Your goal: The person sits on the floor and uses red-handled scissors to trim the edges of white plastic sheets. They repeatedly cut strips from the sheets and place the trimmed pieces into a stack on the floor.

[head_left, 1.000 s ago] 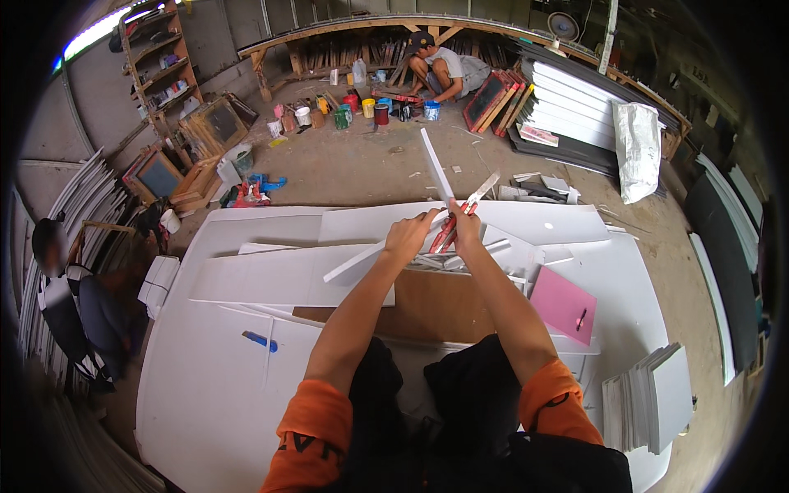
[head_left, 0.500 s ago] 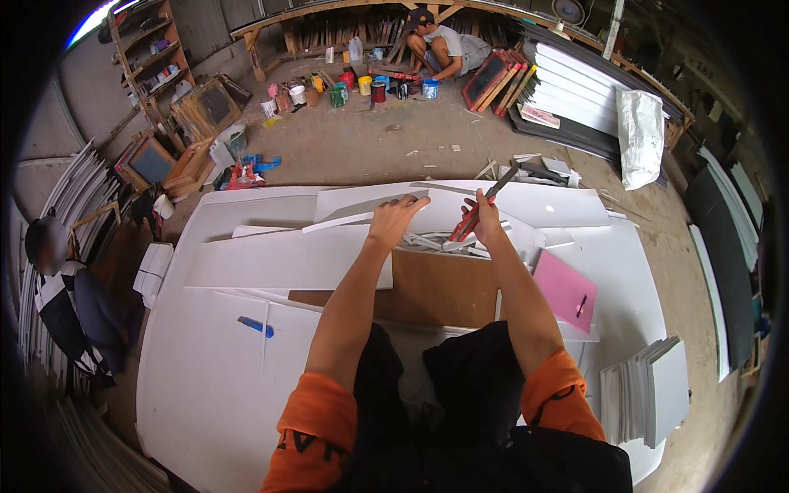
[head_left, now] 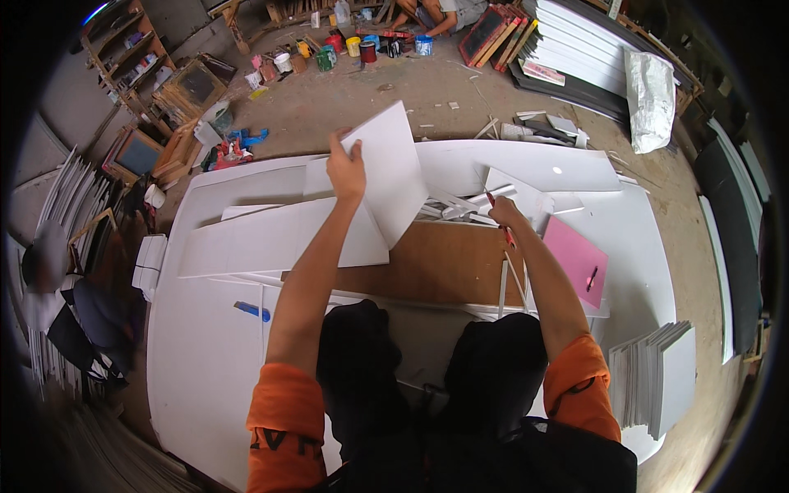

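Observation:
My left hand (head_left: 347, 171) grips the upper left edge of a white board (head_left: 385, 168), which stands tilted up over the white sheets. Its lower corner points down near the brown board (head_left: 436, 261). My right hand (head_left: 503, 212) is closed around a red-handled knife (head_left: 509, 237), mostly covered by the fingers; its blade is hard to make out. Several white offcut strips (head_left: 454, 204) lie in a heap between my hands. Under my left forearm lies another white board (head_left: 283, 242). A blue cutter knife (head_left: 252, 311) rests on the white sheet at the left.
A pink sheet (head_left: 575, 261) with a black pen (head_left: 592, 278) lies to the right. Beyond it stands a stack of grey-white boards (head_left: 653, 378). Paint cans (head_left: 367, 52) and a crouching person (head_left: 436, 16) are at the far side; another person (head_left: 90, 316) is at the left.
My left hand has moved left and raised the white board, leaving the strip it was near. My right hand has lowered slightly right, and the knife has turned. The view has tilted down.

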Motion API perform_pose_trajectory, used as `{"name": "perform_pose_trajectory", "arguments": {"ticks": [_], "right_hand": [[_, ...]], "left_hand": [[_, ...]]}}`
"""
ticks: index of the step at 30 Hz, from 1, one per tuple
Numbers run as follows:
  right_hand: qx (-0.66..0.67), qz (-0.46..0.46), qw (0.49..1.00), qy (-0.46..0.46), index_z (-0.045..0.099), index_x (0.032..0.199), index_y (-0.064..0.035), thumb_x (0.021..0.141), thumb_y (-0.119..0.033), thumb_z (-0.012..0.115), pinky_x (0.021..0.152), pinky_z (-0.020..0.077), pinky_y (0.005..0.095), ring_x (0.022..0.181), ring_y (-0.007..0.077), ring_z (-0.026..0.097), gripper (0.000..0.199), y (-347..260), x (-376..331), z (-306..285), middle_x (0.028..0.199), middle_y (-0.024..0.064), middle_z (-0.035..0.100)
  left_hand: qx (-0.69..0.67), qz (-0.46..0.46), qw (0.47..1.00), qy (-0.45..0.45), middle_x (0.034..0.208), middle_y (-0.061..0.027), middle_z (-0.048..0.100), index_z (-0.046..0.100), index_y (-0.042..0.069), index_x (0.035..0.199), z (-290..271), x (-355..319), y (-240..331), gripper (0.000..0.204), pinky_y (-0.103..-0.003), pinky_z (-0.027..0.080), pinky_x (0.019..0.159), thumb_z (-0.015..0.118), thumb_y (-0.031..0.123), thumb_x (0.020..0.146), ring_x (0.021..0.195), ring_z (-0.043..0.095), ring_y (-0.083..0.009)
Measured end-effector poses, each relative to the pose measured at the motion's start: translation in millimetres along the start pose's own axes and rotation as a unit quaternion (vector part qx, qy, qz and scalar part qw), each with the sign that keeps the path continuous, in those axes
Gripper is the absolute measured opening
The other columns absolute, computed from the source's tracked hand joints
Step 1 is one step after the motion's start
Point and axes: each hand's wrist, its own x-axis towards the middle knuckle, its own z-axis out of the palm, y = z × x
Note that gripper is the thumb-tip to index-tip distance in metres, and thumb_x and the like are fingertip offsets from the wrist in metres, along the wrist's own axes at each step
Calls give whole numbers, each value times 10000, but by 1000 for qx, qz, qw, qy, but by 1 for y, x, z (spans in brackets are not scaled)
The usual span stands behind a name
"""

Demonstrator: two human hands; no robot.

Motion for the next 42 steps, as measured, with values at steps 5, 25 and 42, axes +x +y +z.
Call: {"name": "perform_pose_trajectory", "arguments": {"ticks": [5, 25, 42], "right_hand": [[23, -75, 992, 100, 524, 785, 57, 627, -227, 664, 698, 441, 397, 786, 360, 547, 354, 14, 23, 63, 790, 254, 542], [174, 27, 983, 54, 402, 1183, -20, 853, -408, 408, 827, 397, 385, 990, 351, 462, 509, -26, 22, 72, 1169, 241, 370], [750, 19, 642, 158, 94, 1256, 100, 805, 0, 427, 915, 392, 434, 1096, 373, 355, 570, 40, -229, -158, 1211, 288, 232]], "left_hand": [[-62, -241, 968, 44, 817, -121, 555, 450, 66, 1063, 6, -3, -110, 341, -322, 423, 667, 572, 226, 787, 760, 539, -204], [-362, -368, 856, 1, 1044, -99, 458, 364, -5, 1127, 25, -34, -178, 560, -325, 405, 782, 504, 428, 803, 909, 481, -212], [-690, -96, 715, -50, 486, 11, 203, 194, 139, 531, 44, -43, 237, 466, -259, 164, 471, 207, 472, 856, 473, 180, -102]]}}
